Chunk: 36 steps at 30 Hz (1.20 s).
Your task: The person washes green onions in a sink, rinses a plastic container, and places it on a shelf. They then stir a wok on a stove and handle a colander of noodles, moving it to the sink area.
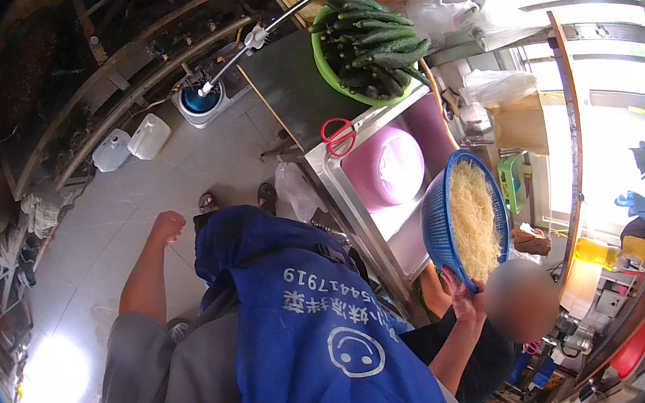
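Observation:
My right hand [464, 300] grips the near rim of a blue plastic colander [439, 226], thumb up along its side. The colander is tilted and raised at the sink's right side, full of thin pale-yellow shreds [472, 219]. At the left, above the floor, my left hand [170, 227] is curled into a loose fist, and nothing shows in it. Beneath and left of the colander is a metal sink [351, 189], with a pink plastic tub [382, 167] in it. Red-handled scissors [339, 138] rest at the sink's far corner.
Another person in dark clothing [463, 359] stands close on my right, a forearm [433, 289] by the sink. A green basin [326, 71] heaped with cucumbers [381, 37] stands on the dark counter [290, 87]. White plastic jugs [148, 136] and a scale-like appliance [202, 104] are at far left.

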Each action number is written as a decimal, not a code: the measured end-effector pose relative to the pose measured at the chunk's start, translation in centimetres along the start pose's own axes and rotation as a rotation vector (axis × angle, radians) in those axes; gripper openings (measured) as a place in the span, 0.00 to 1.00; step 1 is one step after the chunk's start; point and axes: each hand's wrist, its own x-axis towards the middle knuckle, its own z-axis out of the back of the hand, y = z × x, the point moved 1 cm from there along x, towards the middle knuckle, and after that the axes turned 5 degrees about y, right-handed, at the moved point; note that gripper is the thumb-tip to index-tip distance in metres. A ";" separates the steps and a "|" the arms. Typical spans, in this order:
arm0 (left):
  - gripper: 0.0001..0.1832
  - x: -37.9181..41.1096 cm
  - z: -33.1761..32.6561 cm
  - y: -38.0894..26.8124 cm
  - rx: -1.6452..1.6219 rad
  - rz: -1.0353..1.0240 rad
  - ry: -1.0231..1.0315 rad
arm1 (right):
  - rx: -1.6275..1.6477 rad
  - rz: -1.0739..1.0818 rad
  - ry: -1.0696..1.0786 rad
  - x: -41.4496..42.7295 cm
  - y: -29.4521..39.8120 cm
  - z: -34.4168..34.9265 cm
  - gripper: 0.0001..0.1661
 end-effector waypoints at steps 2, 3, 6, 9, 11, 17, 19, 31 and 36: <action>0.09 -0.5 0.0 -0.3 -0.002 0.011 -0.001 | -0.098 0.059 0.024 -0.1 0.1 0.2 0.41; 0.09 -0.9 0.1 -0.3 -0.009 0.019 -0.005 | -0.142 0.083 0.030 -0.2 -0.4 -0.7 0.42; 0.08 -1.3 0.2 -0.1 0.038 0.061 0.012 | -0.243 0.166 0.013 -1.3 -3.5 -5.1 0.43; 0.07 -1.8 0.2 -0.2 0.025 0.074 -0.010 | -0.066 0.032 0.059 -0.9 -0.7 -1.8 0.44; 0.08 -0.9 0.7 1.0 0.114 0.010 0.047 | 0.011 -0.053 0.093 -0.9 0.3 -0.9 0.45; 0.09 -1.1 0.9 0.4 0.023 0.037 0.007 | -0.111 0.032 0.023 -0.8 -0.6 -2.1 0.44; 0.09 -0.7 0.9 0.6 0.034 0.016 0.014 | -0.111 0.067 0.039 -0.5 0.3 -0.8 0.46; 0.09 -0.1 0.9 0.7 0.063 0.015 0.037 | -0.195 0.105 0.201 -1.1 -0.5 -1.5 0.53; 0.09 -0.9 0.6 0.2 0.024 0.049 0.011 | -0.140 0.050 0.232 -1.2 -0.7 -1.9 0.53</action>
